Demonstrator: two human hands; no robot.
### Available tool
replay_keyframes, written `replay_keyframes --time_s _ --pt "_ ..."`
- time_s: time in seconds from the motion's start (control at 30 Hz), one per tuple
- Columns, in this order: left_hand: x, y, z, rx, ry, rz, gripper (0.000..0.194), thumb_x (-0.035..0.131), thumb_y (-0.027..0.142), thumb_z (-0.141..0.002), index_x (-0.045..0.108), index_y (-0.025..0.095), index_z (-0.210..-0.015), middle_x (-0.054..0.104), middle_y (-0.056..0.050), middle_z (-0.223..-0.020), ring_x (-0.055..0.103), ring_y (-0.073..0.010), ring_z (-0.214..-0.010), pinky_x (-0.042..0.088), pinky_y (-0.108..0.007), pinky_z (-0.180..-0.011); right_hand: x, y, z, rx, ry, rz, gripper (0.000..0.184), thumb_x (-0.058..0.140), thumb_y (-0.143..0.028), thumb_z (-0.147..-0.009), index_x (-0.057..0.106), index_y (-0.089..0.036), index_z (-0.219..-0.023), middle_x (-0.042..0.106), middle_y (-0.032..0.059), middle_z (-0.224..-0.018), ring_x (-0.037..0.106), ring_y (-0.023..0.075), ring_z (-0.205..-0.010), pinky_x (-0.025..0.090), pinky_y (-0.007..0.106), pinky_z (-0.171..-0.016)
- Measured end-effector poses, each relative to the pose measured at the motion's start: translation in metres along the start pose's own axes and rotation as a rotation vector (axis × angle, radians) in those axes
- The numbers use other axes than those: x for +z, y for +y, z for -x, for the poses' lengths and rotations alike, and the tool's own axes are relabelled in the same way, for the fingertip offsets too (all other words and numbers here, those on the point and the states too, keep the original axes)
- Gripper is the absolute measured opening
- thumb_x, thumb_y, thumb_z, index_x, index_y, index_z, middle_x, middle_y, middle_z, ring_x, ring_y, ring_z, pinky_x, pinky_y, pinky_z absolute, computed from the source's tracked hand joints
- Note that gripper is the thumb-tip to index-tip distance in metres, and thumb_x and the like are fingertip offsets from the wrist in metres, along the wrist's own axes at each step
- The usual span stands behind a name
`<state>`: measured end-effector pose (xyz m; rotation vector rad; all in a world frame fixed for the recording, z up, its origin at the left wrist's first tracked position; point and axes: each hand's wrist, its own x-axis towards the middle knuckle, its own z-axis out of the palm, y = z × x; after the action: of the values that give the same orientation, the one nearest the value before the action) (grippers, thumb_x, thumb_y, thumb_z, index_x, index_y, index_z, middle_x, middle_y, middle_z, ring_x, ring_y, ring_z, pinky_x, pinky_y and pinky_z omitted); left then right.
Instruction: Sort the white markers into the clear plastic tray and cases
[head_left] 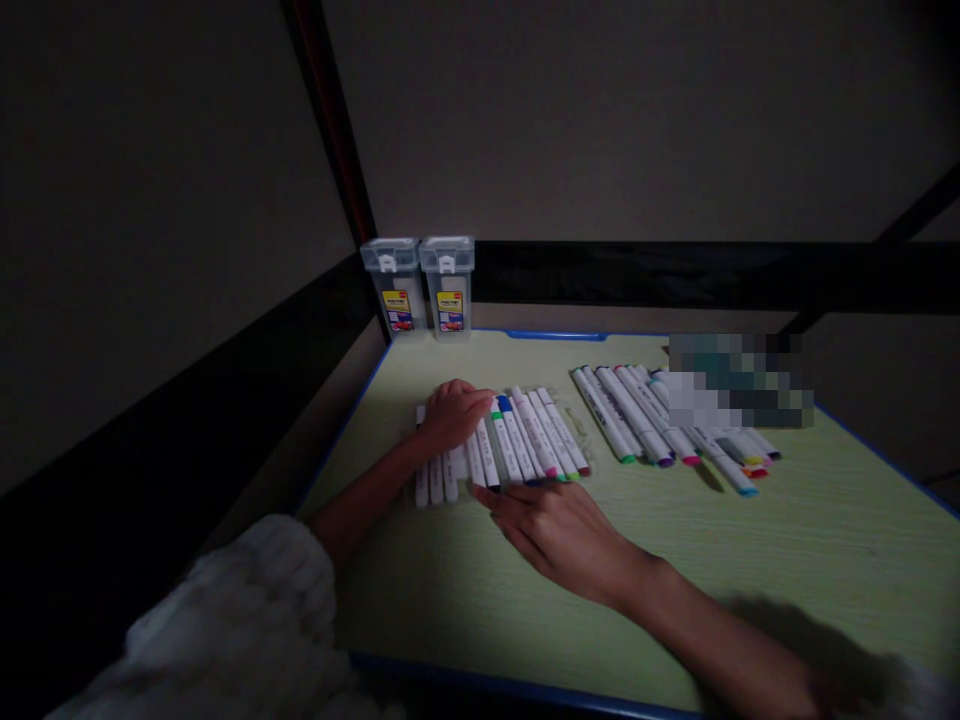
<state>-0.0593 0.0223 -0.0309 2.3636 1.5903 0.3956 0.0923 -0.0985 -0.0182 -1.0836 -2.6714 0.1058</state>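
Observation:
A row of white markers (528, 440) with coloured ends lies side by side on the table, seemingly on a clear plastic holder (576, 420). Across the upper ends at the left of this row rests my left hand (452, 415), open, its thumb side toward the right and some fingers hidden. Below the row is my right hand (559, 528), open, with the index finger stretched to the lower end of a marker (481, 465). Three white markers (436, 482) show at the row's left, partly under my left hand and forearm.
A loose pile of markers (645, 415) spreads over the right of the pale green table (450, 600). Two clear lidded boxes (391, 285) with yellow labels stand at the back left corner. A pixelated patch (739, 385) hides something behind the pile. Dark walls surround the table.

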Motion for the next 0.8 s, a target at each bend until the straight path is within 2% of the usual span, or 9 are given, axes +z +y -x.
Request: replay_keyframes --time_s 0.3,0.57,0.8 --pt "-0.002 -0.004 -0.009 -0.094 -0.046 0.09 0.038 0.027 0.038 -0.083 0.058 0.034 -0.106 0.054 0.0 -0.104 0.043 -0.0189 -0.108 0.031 -0.034 -0.094 0.002 0.001 0.0 -0.023 0.017 -0.014 0.037 0.036 -0.012 -0.084 0.05 -0.015 -0.118 0.065 0.0059 -0.082 0.054 0.0148 -0.067 0.028 0.03 -0.054" --pt "-0.005 -0.003 -0.009 -0.075 -0.071 0.071 0.038 0.029 0.038 -0.083 0.059 0.032 -0.106 0.056 0.0 -0.106 0.044 -0.0185 -0.108 0.031 -0.034 -0.094 0.001 0.001 0.001 -0.013 -0.017 0.01 0.038 0.037 -0.013 -0.084 0.049 -0.016 -0.12 0.065 0.0056 -0.085 0.056 0.0155 -0.069 0.028 0.03 -0.055" --pt "-0.009 -0.004 -0.013 -0.01 -0.122 0.104 0.037 0.035 0.03 -0.08 0.061 0.026 -0.106 0.062 -0.001 -0.103 0.05 -0.0179 -0.104 0.036 -0.033 -0.092 0.002 0.001 0.0 -0.016 -0.006 -0.003 0.038 0.038 -0.012 -0.084 0.049 -0.016 -0.119 0.065 0.0053 -0.083 0.056 0.0145 -0.067 0.03 0.029 -0.054"
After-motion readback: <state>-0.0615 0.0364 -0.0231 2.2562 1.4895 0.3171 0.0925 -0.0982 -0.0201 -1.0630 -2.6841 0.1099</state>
